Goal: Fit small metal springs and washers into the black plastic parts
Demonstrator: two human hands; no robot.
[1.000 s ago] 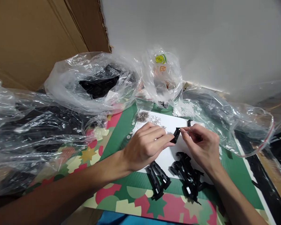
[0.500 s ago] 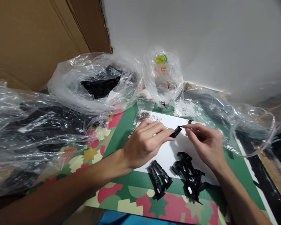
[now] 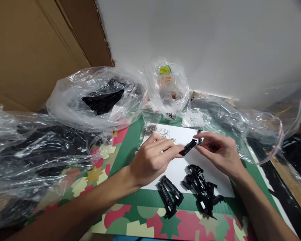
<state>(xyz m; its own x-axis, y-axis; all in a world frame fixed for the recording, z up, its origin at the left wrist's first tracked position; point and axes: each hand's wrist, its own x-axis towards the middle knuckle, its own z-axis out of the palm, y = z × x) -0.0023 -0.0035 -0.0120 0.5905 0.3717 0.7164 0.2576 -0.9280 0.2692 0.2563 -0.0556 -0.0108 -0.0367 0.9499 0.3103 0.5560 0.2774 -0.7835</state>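
Between the thumb and fingers of my left hand [image 3: 157, 155] is a narrow black plastic part [image 3: 190, 146], its far end pointing up and right. The thumb and forefinger of my right hand [image 3: 218, 149] are closed at that far end; what they pinch, if anything, is too small to make out. Behind the right fingertips another black piece [image 3: 200, 134] shows in part. On the white sheet [image 3: 177, 170] below lies a heap of black plastic parts [image 3: 203, 190]. Left of the heap, two long black parts [image 3: 171, 195] lie side by side.
Small metal pieces [image 3: 165, 133] are scattered beside a small clear bag [image 3: 150, 125]. White bits [image 3: 195, 118] are piled farther back. Large clear plastic bags [image 3: 65, 103] crowd the left and back, below a cardboard box [image 3: 35, 43]. A patterned mat [image 3: 132, 214] covers the near edge.
The right fingertips have come down onto the far end of the black part, which now shows more of its length. The whole view has shifted slightly.
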